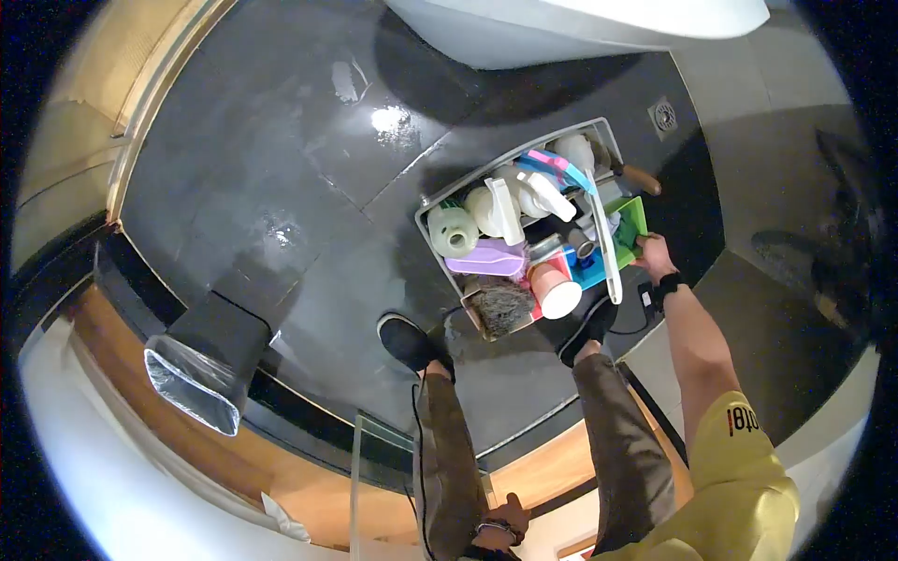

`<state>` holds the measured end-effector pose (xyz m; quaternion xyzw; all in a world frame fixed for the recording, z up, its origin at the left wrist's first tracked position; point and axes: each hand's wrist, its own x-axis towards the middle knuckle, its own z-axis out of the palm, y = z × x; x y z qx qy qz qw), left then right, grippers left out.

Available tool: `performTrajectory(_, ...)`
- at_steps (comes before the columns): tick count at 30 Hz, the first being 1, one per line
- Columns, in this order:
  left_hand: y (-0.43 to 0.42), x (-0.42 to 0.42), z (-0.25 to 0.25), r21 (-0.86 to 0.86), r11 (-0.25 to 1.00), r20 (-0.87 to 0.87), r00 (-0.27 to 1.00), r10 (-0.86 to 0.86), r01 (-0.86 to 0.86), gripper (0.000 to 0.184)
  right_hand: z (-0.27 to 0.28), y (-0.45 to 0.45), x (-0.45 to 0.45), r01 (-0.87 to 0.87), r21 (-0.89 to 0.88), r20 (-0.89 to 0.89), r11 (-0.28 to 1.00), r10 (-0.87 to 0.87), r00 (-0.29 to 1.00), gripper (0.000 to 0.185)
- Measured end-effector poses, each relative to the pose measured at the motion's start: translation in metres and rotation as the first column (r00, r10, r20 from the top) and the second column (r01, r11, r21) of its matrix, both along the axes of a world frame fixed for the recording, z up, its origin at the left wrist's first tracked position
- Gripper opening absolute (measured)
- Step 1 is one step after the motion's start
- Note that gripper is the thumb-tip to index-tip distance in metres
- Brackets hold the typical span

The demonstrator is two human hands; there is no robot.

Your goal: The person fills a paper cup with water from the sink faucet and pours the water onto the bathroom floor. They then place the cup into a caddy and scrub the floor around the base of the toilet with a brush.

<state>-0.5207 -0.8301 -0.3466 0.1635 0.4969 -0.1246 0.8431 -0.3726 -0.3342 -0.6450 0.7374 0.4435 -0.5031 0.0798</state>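
My right hand [655,252] is closed on the rim of a green plastic bin [633,213] with cloths inside. That bin sits at the right end of a light grey crate [513,154] on the floor, near the crate's white handle [604,245]. In the crate are white spray bottles [505,210], a pale green bottle [453,233], a lilac container [486,258], a bristle brush [500,309] and a pink-and-white cup-shaped item [556,292]. My left hand [505,520] hangs by my thigh, fingers loosely apart, holding nothing visible.
A black waste bin [220,332] with a clear liner stands at the left on the dark tiled floor [299,140]. A white rounded fixture [561,33] is at the top. A floor drain [663,116] lies at right. A glass panel edge [356,477] stands below.
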Motion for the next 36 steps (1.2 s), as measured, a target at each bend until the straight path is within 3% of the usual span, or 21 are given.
performTrajectory(1,0.005,0.001,-0.003,-0.003,1.000,-0.017,1.000,-0.007,0.007,0.035,0.016,-0.010,-0.017,0.161,0.008,-0.057,0.987,-0.160,0.985,0.024)
performTrajectory(6,0.002,-0.006,-0.018,0.099,0.993,-0.068,0.996,-0.054,0.061,0.044,0.026,-0.046,-0.077,0.227,-0.118,-0.285,0.967,-0.252,0.925,0.019)
performTrajectory(9,-0.008,-0.015,-0.026,0.139,0.990,-0.116,0.993,-0.008,0.024,0.046,0.029,-0.078,-0.147,0.152,-0.182,-0.372,0.971,-0.212,0.904,0.020)
performTrajectory(11,0.006,-0.037,-0.026,0.026,0.998,-0.187,0.981,-0.044,0.050,0.047,0.048,-0.104,-0.203,0.151,-0.193,-0.419,0.969,-0.221,0.881,0.026)
performTrajectory(14,0.012,-0.057,-0.021,0.014,1.000,-0.231,0.973,0.024,-0.021,0.050,0.036,-0.131,-0.248,0.062,-0.190,-0.423,0.980,-0.139,0.896,0.029)
performTrajectory(16,0.008,-0.063,-0.022,0.067,0.996,-0.229,0.971,0.066,-0.051,0.048,0.034,-0.147,-0.272,0.095,-0.236,-0.470,0.967,-0.199,0.860,0.032)
performTrajectory(18,0.004,-0.067,-0.022,0.113,0.990,-0.228,0.968,0.107,-0.083,0.047,0.057,-0.157,-0.300,-0.092,-0.292,-0.445,0.952,-0.051,0.894,0.035)
performTrajectory(19,0.004,-0.066,-0.024,0.097,0.993,-0.235,0.968,0.092,-0.071,0.045,0.058,-0.159,-0.306,-0.214,-0.218,-0.335,0.952,0.133,0.933,0.046)
performTrajectory(20,0.003,-0.068,-0.025,0.092,0.993,-0.239,0.967,0.091,-0.070,0.044,0.061,-0.162,-0.313,-0.223,-0.218,-0.335,0.950,0.142,0.931,0.046)
performTrajectory(21,0.002,-0.069,-0.027,0.087,0.994,-0.243,0.966,0.089,-0.070,0.043,0.065,-0.162,-0.321,-0.291,0.051,-0.204,0.955,0.295,0.934,0.051)
performTrajectory(22,0.000,-0.074,-0.028,0.141,0.985,-0.321,0.936,0.142,-0.101,0.041,0.083,-0.162,-0.342,-0.377,0.307,-0.031,0.874,0.405,0.914,0.057)
performTrajectory(25,-0.006,-0.097,-0.028,0.239,0.948,-0.469,0.831,0.301,-0.208,0.037,0.115,-0.151,-0.394,-0.333,0.547,-0.166,0.768,0.490,0.856,0.066)
performTrajectory(26,-0.009,-0.106,-0.029,0.271,0.920,-0.526,0.757,0.388,-0.283,0.034,0.129,-0.141,-0.418,-0.380,0.387,-0.145,0.840,0.463,0.875,0.070)
performTrajectory(27,-0.012,-0.115,-0.031,0.315,0.882,-0.572,0.671,0.472,-0.351,0.032,0.106,-0.130,-0.427,-0.458,0.438,-0.032,0.774,0.522,0.852,0.065)
performTrajectory(28,-0.016,-0.121,-0.033,0.315,0.878,-0.571,0.667,0.479,-0.360,0.032,0.096,-0.117,-0.433,-0.564,0.416,0.057,0.713,0.598,0.799,0.058)
performTrajectory(30,-0.023,-0.132,-0.037,0.499,0.779,-0.651,0.429,0.626,-0.380,0.032,0.088,-0.098,-0.446,-0.770,0.290,0.189,0.569,0.754,0.629,0.044)
performTrajectory(31,-0.028,-0.133,-0.041,0.473,0.785,-0.660,0.429,0.616,-0.399,0.036,0.101,-0.103,-0.453,-0.816,0.376,0.321,0.439,0.764,0.560,0.032)
performTrajectory(32,-0.033,-0.134,-0.045,0.447,0.790,-0.669,0.430,0.606,-0.419,0.040,0.105,-0.103,-0.451,-0.820,0.374,0.325,0.434,0.767,0.554,0.032)
performTrajectory(34,-0.036,-0.134,-0.049,0.522,0.806,-0.742,0.318,0.591,-0.278,0.051,0.114,-0.097,-0.445,-0.892,0.408,0.478,0.194,0.787,0.390,0.029)
performTrajectory(35,-0.042,-0.134,-0.051,0.476,0.825,-0.721,0.402,0.564,-0.304,0.061,0.136,-0.104,-0.445,-0.883,0.437,0.467,0.173,0.795,0.387,0.028)
performTrajectory(36,-0.043,-0.133,-0.053,0.479,0.821,-0.716,0.402,0.571,-0.312,0.061,0.162,-0.111,-0.441,-0.873,0.464,0.457,0.152,0.803,0.383,0.026)
